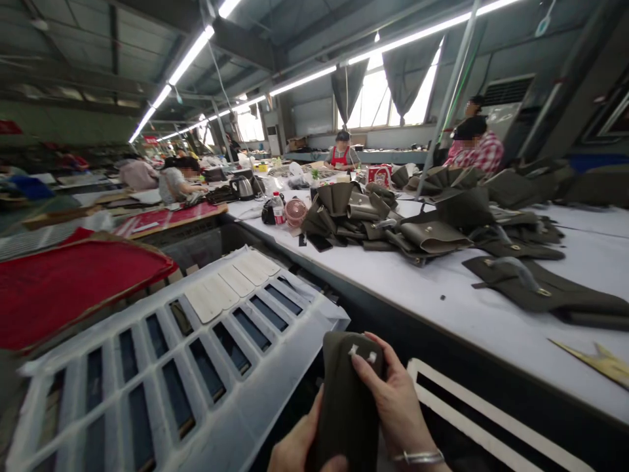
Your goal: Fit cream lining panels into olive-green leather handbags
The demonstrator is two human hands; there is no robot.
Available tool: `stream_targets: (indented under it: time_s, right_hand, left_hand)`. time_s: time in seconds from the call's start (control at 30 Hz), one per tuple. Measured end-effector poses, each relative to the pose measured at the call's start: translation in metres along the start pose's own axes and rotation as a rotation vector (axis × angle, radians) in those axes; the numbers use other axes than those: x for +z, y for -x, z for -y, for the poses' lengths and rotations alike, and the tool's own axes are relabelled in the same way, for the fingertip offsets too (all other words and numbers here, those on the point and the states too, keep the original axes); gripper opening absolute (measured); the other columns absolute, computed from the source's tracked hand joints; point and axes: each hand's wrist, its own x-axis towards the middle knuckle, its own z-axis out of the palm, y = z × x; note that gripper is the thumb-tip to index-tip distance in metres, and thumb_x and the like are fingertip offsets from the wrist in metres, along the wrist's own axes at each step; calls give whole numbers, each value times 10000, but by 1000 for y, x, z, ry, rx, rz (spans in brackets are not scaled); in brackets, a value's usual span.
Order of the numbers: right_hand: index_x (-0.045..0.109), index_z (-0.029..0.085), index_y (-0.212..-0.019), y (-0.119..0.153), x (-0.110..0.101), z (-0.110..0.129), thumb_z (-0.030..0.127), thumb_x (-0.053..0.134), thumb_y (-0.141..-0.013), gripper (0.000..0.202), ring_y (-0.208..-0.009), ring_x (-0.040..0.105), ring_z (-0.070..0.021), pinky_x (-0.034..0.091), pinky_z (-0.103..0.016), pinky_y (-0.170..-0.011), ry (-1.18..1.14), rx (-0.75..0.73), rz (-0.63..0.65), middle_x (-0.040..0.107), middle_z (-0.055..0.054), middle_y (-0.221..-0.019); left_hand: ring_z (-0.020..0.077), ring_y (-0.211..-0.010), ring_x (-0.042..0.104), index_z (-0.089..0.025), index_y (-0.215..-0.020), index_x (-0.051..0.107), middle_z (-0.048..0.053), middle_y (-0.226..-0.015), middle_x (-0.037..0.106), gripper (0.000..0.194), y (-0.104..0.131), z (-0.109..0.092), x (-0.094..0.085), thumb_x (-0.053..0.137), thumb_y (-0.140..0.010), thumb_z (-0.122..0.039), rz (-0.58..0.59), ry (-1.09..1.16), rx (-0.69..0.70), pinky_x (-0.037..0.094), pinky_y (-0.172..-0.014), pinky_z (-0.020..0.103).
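Fingers of both hands, left point(302, 436) low, right point(396, 393) higher, gripping a dark piece point(350, 400) upright.

Site: factory workshop; several people are working at long tables point(344, 262), dark cut pieces point(427, 229) are lying in heaps, fluorescent tubes point(191, 56) are running beneath an exposed-beam ceiling point(236, 33)

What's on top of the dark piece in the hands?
Two white tabs at the far end of the dark piece, one by the thumb of the right hand. Underside faces away, not visible.
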Motion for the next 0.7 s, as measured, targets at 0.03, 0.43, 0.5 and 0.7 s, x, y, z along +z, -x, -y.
stream_targets:
  time_s: [0.03,0.43,0.5,0.7]
  right_hand:
    - [513,223,-1298,3,2,-4,498,819,-670,751,-930,688,-249,581,-322,-802,1,-14,25,723,-57,-1052]
    - [618,133,-1159,11,-8,-22,572,695,-771,591,-1001,661,-299,531,-388,-906,148,-75,83,703,-145,-1126]
    - [624,133,-1151,7,-8,-18,574,701,-760,593,-999,660,-298,526,-383,-913,146,-64,84,707,-139,-1114]
    - [644,148,-1156,6,-9,2,560,641,-816,534,-924,669,-274,547,-339,-816,325,-154,51,719,-114,-1075]
  left_hand:
    - [285,-1149,619,-285,-1433,461,72,-1278,642,649,-7,-3,5,591,-845,-529,-60,-35,66,530,-948,371]
    - [180,-906,636,-231,-1188,686,64,-986,627,305,-59,-37,12,508,-951,-309,-184,-129,230,530,-809,253]
    - [177,-867,627,-228,-1137,708,55,-945,623,291,-62,-41,17,508,-951,-327,-193,-55,203,520,-774,249]
    - [166,-774,610,-176,-963,740,54,-888,621,343,-70,-40,30,478,-960,-398,-195,108,79,496,-679,232]
